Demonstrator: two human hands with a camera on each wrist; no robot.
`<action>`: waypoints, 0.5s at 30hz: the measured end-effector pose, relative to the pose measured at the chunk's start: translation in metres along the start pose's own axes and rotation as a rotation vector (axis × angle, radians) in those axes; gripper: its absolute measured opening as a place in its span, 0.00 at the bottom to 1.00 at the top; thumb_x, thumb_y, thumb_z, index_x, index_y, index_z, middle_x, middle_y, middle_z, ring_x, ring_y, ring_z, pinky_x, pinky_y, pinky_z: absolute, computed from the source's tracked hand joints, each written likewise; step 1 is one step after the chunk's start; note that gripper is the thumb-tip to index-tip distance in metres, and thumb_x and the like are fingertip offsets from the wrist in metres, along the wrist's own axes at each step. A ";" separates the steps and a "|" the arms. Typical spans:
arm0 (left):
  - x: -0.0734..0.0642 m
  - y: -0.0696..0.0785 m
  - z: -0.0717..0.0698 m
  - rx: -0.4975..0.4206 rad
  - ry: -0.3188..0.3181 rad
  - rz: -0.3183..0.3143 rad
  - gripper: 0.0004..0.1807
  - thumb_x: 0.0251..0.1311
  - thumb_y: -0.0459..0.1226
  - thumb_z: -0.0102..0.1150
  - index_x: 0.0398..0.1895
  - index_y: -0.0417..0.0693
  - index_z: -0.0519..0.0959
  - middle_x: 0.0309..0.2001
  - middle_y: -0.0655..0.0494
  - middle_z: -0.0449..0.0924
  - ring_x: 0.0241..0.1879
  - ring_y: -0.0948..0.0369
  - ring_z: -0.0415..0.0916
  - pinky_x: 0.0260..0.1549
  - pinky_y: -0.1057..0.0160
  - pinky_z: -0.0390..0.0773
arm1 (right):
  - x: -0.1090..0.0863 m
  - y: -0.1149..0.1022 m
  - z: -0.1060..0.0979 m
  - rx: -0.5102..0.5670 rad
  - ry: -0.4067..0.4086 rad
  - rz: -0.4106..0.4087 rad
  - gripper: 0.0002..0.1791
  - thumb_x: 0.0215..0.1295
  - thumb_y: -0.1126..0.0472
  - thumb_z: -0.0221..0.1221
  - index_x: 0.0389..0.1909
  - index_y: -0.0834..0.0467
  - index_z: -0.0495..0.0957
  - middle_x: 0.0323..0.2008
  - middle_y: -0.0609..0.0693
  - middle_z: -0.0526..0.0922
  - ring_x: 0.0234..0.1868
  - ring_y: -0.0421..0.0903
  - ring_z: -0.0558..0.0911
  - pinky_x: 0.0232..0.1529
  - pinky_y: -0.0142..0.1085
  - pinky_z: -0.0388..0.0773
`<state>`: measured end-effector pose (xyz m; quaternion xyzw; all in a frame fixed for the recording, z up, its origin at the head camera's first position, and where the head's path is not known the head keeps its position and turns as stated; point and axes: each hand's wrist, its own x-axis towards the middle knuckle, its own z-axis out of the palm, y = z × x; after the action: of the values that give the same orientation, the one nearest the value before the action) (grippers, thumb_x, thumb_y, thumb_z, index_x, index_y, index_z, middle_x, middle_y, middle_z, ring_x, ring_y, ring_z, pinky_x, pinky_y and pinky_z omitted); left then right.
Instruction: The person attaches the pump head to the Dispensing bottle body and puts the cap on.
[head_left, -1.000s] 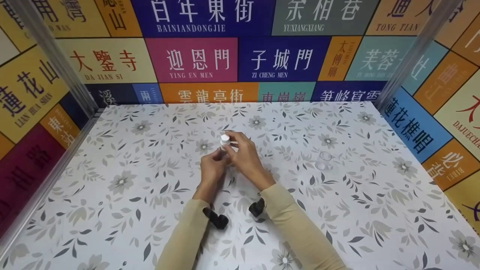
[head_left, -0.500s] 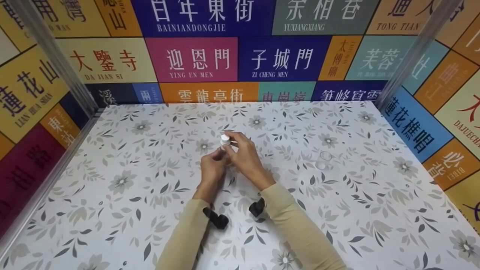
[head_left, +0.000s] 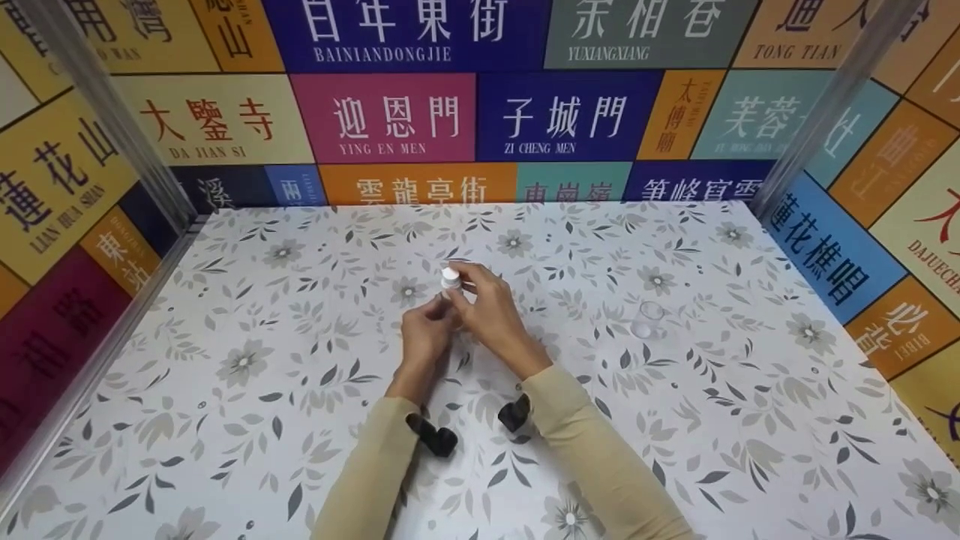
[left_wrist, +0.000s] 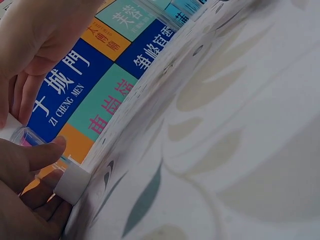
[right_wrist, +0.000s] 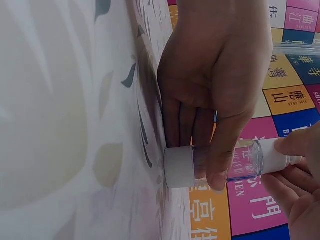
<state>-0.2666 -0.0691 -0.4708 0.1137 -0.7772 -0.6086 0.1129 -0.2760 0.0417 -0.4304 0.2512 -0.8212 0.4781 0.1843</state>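
Observation:
A slim clear bottle (right_wrist: pixel 243 162) stands upright between my hands, with a white base (right_wrist: pixel 179 167) at the tablecloth and a white collar top (head_left: pixel 451 277). My left hand (head_left: pixel 424 334) grips its lower part, the thumb across the clear body, as the right wrist view shows. Higher up, my right hand (head_left: pixel 491 311) pinches the white top between thumb and fingers. In the left wrist view the base (left_wrist: pixel 72 184) shows below the left thumb, while the top is partly cut off at the frame's edge. A small clear cap or cup (head_left: pixel 646 321) lies to the right of my hands.
The table (head_left: pixel 247 435) wears a white cloth with grey flowers and leaves. Colourful sign-covered panels (head_left: pixel 382 120) rise behind it and at both sides, with clear corner strips (head_left: pixel 817 112). Black wrist cameras (head_left: pixel 435 436) sit on both sleeves.

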 end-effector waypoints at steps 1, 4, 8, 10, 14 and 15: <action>0.000 0.000 0.000 0.002 0.002 0.004 0.19 0.57 0.28 0.66 0.53 0.37 0.82 0.52 0.40 0.84 0.56 0.49 0.82 0.58 0.55 0.80 | 0.000 0.000 0.000 0.000 0.001 -0.001 0.18 0.65 0.69 0.62 0.56 0.68 0.77 0.53 0.63 0.83 0.55 0.56 0.84 0.56 0.36 0.82; 0.000 0.001 0.001 -0.009 0.010 0.026 0.18 0.56 0.28 0.66 0.51 0.37 0.83 0.50 0.40 0.85 0.52 0.51 0.84 0.55 0.56 0.81 | 0.002 0.001 0.000 0.000 0.012 0.001 0.17 0.65 0.69 0.63 0.54 0.67 0.78 0.52 0.62 0.84 0.53 0.56 0.85 0.55 0.37 0.83; -0.001 0.001 0.001 -0.038 0.012 0.048 0.16 0.54 0.26 0.66 0.49 0.36 0.85 0.47 0.39 0.87 0.42 0.55 0.83 0.45 0.62 0.83 | 0.002 0.002 0.000 0.003 0.032 0.006 0.17 0.63 0.69 0.65 0.53 0.66 0.79 0.50 0.62 0.85 0.51 0.55 0.86 0.52 0.38 0.84; -0.001 0.000 0.002 -0.048 0.011 0.055 0.16 0.53 0.25 0.66 0.47 0.35 0.85 0.46 0.39 0.87 0.40 0.56 0.81 0.41 0.67 0.81 | 0.002 0.003 0.000 0.008 0.041 0.007 0.17 0.62 0.68 0.65 0.52 0.66 0.80 0.49 0.62 0.86 0.50 0.55 0.87 0.51 0.38 0.85; -0.002 -0.001 0.001 -0.053 0.006 0.067 0.15 0.52 0.24 0.66 0.45 0.35 0.86 0.45 0.39 0.87 0.38 0.56 0.80 0.36 0.72 0.78 | 0.002 0.003 0.000 0.020 0.058 0.013 0.16 0.61 0.68 0.67 0.50 0.66 0.80 0.46 0.62 0.87 0.47 0.55 0.87 0.48 0.37 0.86; -0.002 -0.001 0.001 -0.049 0.006 0.073 0.15 0.51 0.24 0.66 0.45 0.35 0.86 0.44 0.39 0.87 0.37 0.56 0.80 0.35 0.72 0.77 | 0.002 0.002 0.000 0.021 0.064 0.016 0.16 0.60 0.68 0.67 0.49 0.66 0.81 0.45 0.62 0.87 0.46 0.55 0.87 0.48 0.37 0.86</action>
<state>-0.2646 -0.0672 -0.4720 0.0841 -0.7653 -0.6226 0.1403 -0.2792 0.0419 -0.4308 0.2314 -0.8118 0.4958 0.2039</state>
